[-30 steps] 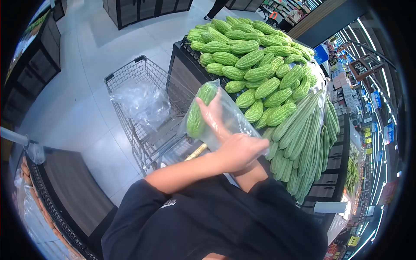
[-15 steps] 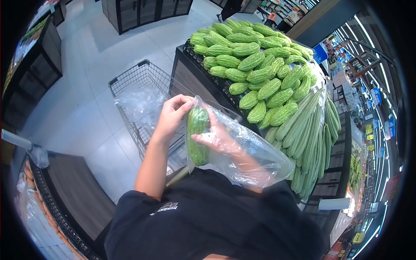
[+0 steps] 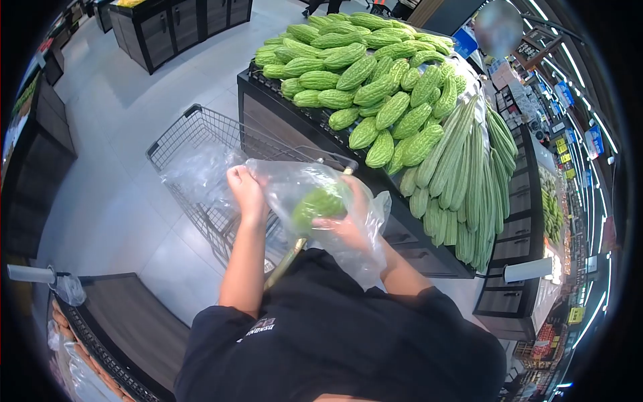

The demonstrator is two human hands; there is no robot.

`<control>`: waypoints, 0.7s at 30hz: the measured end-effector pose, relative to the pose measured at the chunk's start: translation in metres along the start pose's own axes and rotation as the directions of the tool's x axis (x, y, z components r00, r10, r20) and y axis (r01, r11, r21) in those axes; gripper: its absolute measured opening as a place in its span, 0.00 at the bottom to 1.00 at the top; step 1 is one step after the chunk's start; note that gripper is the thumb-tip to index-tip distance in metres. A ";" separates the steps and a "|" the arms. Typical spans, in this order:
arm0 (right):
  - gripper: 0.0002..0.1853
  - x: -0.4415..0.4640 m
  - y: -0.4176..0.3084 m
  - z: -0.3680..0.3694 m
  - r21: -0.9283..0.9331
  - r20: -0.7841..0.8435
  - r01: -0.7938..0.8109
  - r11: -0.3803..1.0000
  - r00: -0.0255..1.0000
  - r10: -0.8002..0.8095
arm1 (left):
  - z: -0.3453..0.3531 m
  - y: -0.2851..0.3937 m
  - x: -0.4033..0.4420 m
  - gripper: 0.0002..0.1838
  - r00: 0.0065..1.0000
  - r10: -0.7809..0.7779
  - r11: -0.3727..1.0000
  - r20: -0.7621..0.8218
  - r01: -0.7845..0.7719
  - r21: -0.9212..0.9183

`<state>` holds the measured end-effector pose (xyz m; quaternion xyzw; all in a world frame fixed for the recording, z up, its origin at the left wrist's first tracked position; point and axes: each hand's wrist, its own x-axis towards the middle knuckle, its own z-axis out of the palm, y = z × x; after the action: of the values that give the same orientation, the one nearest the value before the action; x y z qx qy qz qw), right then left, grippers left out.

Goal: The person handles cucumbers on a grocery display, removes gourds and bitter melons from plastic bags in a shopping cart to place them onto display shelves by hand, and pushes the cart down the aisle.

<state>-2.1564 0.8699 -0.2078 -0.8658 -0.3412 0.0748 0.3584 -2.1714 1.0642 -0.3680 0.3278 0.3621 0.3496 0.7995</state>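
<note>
My left hand (image 3: 247,191) is closed, pinching the edge of a clear plastic bag (image 3: 281,175). Inside the bag, blurred by the plastic, is a green bitter melon (image 3: 317,206). My right hand (image 3: 345,231) reaches in from the right with its fingers curved round the melon; plastic covers part of this hand. Beneath my hands stands a wire shopping cart (image 3: 191,124) with crumpled clear plastic (image 3: 201,171) in it. A tan-green bar (image 3: 288,261), perhaps the cart's handle, runs below the bag.
Bitter melons (image 3: 392,110) lie heaped on a dark stand ahead to the right, beside long ridged gourds (image 3: 462,167). A dark wooden stand (image 3: 134,315) is at the lower left, with a white plastic roll (image 3: 32,273) near it. Cabinets (image 3: 177,30) stand farther back.
The bag has spread open to the left, and the melon now lies tilted inside it instead of upright. My left hand has moved left and down, away from the melon. The view has shifted.
</note>
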 end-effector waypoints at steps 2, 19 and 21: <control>0.45 -0.015 0.009 -0.001 0.157 0.026 -0.002 0.988 1.000 -0.002 | -0.004 -0.018 0.004 0.08 0.998 0.052 0.976 -0.028 -0.044 0.212; 0.41 0.142 0.099 -0.178 0.682 -0.470 0.323 0.656 0.881 0.054 | -0.054 -0.044 0.033 0.23 0.936 -0.317 0.937 0.155 0.283 0.205; 0.38 0.201 0.135 -0.213 0.591 -0.516 0.237 0.771 0.846 0.136 | -0.047 -0.019 0.022 0.30 0.923 -0.140 0.947 0.360 0.018 0.322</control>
<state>-1.8521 0.8089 -0.1195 -0.6692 -0.2070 -0.0669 0.7106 -2.1928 1.0838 -0.4154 0.4962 0.2652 0.1853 0.8057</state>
